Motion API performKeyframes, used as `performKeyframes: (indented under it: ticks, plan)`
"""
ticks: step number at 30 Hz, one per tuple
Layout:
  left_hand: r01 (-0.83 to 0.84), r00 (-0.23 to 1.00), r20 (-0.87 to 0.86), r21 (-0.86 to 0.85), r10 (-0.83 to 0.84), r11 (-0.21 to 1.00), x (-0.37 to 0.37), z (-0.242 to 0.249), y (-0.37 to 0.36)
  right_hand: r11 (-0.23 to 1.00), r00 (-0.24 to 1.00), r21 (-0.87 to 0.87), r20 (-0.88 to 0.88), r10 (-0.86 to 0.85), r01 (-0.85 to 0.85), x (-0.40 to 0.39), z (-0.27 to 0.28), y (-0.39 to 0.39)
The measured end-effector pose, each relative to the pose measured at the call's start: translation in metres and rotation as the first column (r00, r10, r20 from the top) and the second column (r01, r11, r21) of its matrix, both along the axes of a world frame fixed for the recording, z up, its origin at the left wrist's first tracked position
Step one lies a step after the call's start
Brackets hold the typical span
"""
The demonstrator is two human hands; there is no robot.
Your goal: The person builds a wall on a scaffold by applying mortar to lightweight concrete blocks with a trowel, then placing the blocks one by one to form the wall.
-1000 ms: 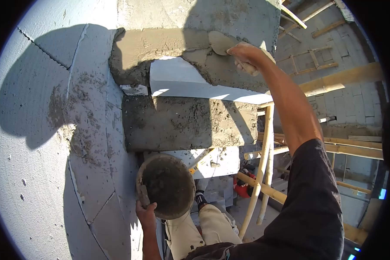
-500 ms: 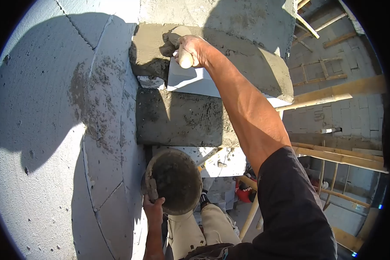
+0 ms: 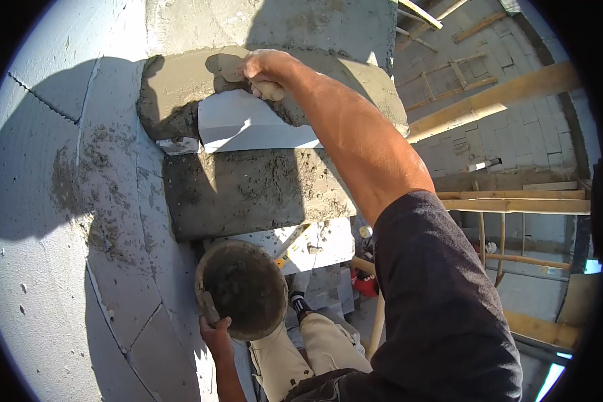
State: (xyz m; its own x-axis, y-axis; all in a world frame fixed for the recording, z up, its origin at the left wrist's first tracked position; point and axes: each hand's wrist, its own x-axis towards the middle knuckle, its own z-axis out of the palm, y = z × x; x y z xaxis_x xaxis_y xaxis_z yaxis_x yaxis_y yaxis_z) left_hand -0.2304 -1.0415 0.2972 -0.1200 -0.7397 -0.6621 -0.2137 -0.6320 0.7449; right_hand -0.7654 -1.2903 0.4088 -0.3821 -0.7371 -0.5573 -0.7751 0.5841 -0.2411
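Note:
My right hand (image 3: 264, 72) is closed round the pale handle of a trowel (image 3: 230, 67), whose blade lies against wet grey mortar (image 3: 174, 84) on the upper step. Just below this hand, a bare white block face (image 3: 238, 120) shows on the step's front. My left hand (image 3: 216, 332) grips the rim of a round bucket (image 3: 242, 288) at its lower left. Dark mortar coats the inside of the bucket. Between the two hands lies a lower mortared step (image 3: 248, 191).
A white block wall (image 3: 40, 281) with mortar smears rises on the left. Bamboo poles (image 3: 516, 204) cross the right side above a lower level. A yellow-handled tool (image 3: 285, 256) lies on a white board (image 3: 335, 244) beyond the bucket. Someone in red (image 3: 364, 283) is partly visible below.
The view has shifted, so the steps and bucket appear further left. My right hand has moved left along the step with the trowel, and more of the white block face shows.

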Motion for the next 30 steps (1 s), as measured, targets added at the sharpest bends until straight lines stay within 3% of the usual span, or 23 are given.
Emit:
performKeyframes:
  ticks: [2, 4, 5, 9, 12, 15, 18, 19, 21, 23, 26, 27, 29, 30]
  plan:
    - [-0.002, 1.000, 0.010, 0.006, 0.002, 1.000, -0.004, 0.005, -0.001, 0.954, 0.947, 0.007, 0.117, -0.298, 0.300, -0.032, 0.015, 0.040]
    - [-0.012, 1.000, 0.013, 0.008, 0.012, 1.000, -0.006, 0.006, -0.001, 0.854, 0.855, -0.153, 0.258, -0.450, 0.497, -0.046, 0.030, 0.094]
    - [-0.014, 1.000, 0.012, 0.007, 0.014, 1.000, -0.006, 0.006, -0.001, 0.830, 0.827, -0.118, 0.238, -0.510, 0.546, -0.053, 0.038, 0.113]
    - [0.011, 0.999, -0.036, 0.025, -0.011, 1.000, 0.001, -0.001, 0.001, 0.711, 0.704, -0.072, 0.242, -0.668, 0.699, -0.112, 0.016, 0.175]
    - [-0.005, 1.000, 0.001, 0.019, 0.005, 1.000, -0.004, 0.006, 0.003, 0.398, 0.432, -0.182, 0.507, -0.746, 0.899, -0.094, 0.001, 0.178]
    - [-0.001, 1.000, -0.021, -0.002, 0.001, 1.000, -0.002, -0.001, 0.005, 0.424, 0.378, -0.112, 0.689, -0.619, 0.899, -0.048, 0.006, 0.147]
    - [-0.047, 0.998, -0.033, -0.006, 0.047, 0.999, -0.008, 0.008, 0.004, 0.712, 0.527, -0.007, 0.678, -0.513, 0.702, -0.006, 0.040, 0.140]
    - [-0.052, 0.998, -0.030, -0.014, 0.051, 0.999, -0.008, 0.012, 0.005, 0.783, 0.608, -0.050, 0.661, -0.439, 0.620, 0.009, 0.046, 0.146]
    - [-0.064, 0.997, -0.033, -0.032, 0.063, 0.997, -0.015, 0.018, 0.008, 0.893, 0.747, -0.138, 0.610, -0.264, 0.429, 0.041, 0.056, 0.172]
    - [-0.075, 0.997, -0.038, -0.069, 0.072, 0.995, -0.022, 0.034, 0.012, 0.966, 0.788, -0.140, 0.610, -0.088, 0.217, 0.079, 0.061, 0.214]
    - [-0.068, 0.997, 0.037, -0.129, 0.073, 0.989, -0.030, 0.050, 0.021, 0.974, 0.782, 0.192, 0.623, -0.028, -0.118, 0.138, 0.046, 0.273]
    - [-0.057, 0.996, 0.063, -0.143, 0.067, 0.988, -0.037, 0.058, 0.025, 0.941, 0.805, 0.119, 0.558, 0.200, -0.316, 0.154, 0.018, 0.300]
    - [-0.027, 0.993, 0.110, -0.170, 0.047, 0.985, -0.059, 0.085, 0.029, 0.860, 0.855, 0.235, 0.388, 0.345, -0.454, 0.188, -0.016, 0.338]
    - [0.025, 0.979, 0.206, -0.182, 0.013, 0.983, -0.073, 0.102, 0.031, 0.887, 0.883, 0.229, 0.355, 0.307, -0.401, 0.199, -0.040, 0.351]
